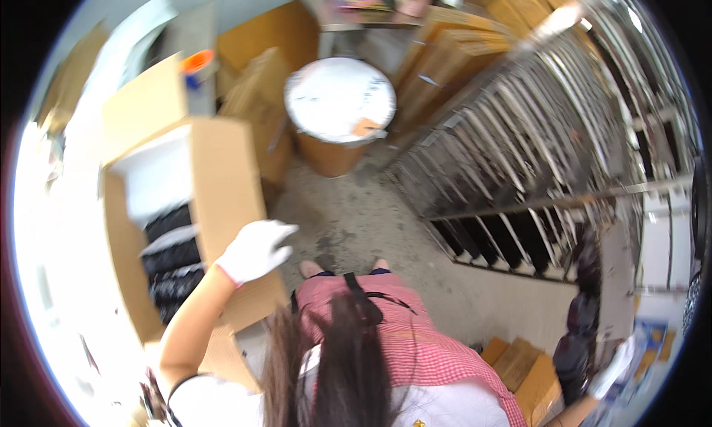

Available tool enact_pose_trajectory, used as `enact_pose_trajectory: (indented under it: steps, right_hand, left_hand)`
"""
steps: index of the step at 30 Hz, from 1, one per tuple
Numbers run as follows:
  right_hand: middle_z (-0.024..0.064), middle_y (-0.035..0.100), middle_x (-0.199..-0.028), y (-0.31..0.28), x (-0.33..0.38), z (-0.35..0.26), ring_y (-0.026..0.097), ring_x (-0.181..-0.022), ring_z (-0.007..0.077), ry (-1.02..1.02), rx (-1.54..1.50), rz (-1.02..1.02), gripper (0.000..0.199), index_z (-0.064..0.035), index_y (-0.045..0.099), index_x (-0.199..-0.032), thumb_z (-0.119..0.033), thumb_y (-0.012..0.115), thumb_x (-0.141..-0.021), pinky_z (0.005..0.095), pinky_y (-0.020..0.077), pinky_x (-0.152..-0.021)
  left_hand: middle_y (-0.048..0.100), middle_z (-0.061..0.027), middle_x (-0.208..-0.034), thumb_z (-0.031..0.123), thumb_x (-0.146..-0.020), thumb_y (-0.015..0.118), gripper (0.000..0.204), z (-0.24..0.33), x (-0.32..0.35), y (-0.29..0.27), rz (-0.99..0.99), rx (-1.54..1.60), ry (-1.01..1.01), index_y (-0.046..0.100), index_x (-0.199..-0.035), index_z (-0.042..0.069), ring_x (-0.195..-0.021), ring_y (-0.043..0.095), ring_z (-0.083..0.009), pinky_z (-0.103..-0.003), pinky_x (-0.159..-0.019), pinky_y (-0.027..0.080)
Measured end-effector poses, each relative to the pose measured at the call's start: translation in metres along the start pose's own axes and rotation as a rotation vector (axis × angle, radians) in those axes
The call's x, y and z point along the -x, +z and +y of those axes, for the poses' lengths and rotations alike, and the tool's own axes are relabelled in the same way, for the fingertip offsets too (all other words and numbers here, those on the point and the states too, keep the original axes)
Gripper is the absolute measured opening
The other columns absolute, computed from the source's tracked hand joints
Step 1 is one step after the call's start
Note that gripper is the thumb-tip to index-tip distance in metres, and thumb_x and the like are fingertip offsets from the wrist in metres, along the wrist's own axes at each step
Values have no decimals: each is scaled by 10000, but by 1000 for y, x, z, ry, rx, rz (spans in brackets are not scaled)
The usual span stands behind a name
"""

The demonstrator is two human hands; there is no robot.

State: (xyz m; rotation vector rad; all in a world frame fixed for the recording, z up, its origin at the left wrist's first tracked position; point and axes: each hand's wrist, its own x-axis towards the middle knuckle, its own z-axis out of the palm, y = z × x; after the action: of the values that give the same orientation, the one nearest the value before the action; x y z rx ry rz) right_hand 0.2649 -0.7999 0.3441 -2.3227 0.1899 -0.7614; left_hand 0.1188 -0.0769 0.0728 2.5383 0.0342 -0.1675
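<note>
My left hand [256, 253], in a white glove, is held over the side flap of an open cardboard box [222, 182]. Its thumb and fingers are apart, with nothing seen between them. Inside that box, black bundled items [172, 256] stand in a row beside a white liner [159, 179]. Far to the right, my right hand [614, 368], also white-gloved, reaches out beside blue and clear plastic packaging [649, 345]. Blur hides its fingers, and I cannot tell whether it touches the packaging.
Ahead stands a round brown drum [330, 156] with a white top. A metal rack [504, 204] of many slotted shelves fills the right side. Flattened cardboard [449, 56] leans behind the drum. Small cardboard boxes [519, 368] sit at my lower right, near dark bundles [578, 345].
</note>
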Motion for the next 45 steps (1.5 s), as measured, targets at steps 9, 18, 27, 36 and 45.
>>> enact_pose_trajectory:
  steps: [9, 18, 27, 36, 45]
  right_hand:
    - [18, 521, -807, 259, 76, -218, 504, -818, 125, -646, -142, -895, 55, -27, 590, -830, -67, 558, -813, 306, 411, -700]
    - [19, 499, -701, 329, 251, -522, 507, -699, 229, -2385, -447, -270, 389, -72, 697, -1010, -10, 696, -626, 388, 440, -732]
    - [42, 665, -1061, 381, 422, -663, 626, -1054, 213, -2100, -1696, -445, 490, -117, 594, -1216, -276, 802, -802, 341, 500, -900]
    - [145, 648, -1245, 368, 592, -746, 649, -1142, 249, -384, -1195, -3226, 404, -22, 503, -1333, -308, 479, -1048, 369, 527, -1019]
    - [163, 630, -1214, 382, 622, -785, 626, -1114, 318, -175, -1129, -3292, 273, -26, 534, -1238, -190, 468, -1030, 475, 527, -979]
  left_hand:
    - [559, -193, -1355, 189, -951, 609, 394, 54, 14, -113, 775, 115, 560, 551, -1310, 37, -1296, 493, -375, -460, -1087, 396]
    - [646, -145, -964, 360, -732, 770, 559, 107, 106, -251, 1042, 101, -86, 595, -1079, -42, -901, 665, -303, -406, -801, 537]
    - [408, 18, -664, 223, -1031, 396, 272, 103, 309, -263, 1632, 565, 102, 554, -926, 28, -585, 343, -114, -287, -591, 329]
    - [570, 5, -806, 212, -1026, 475, 199, 36, 356, -220, 2253, 766, -3, 583, -937, 70, -610, 385, -87, -249, -588, 345]
    - [612, -31, -903, 152, -1023, 477, 151, 16, 372, -216, 2185, 779, 58, 576, -1060, 44, -712, 437, -80, -245, -688, 407]
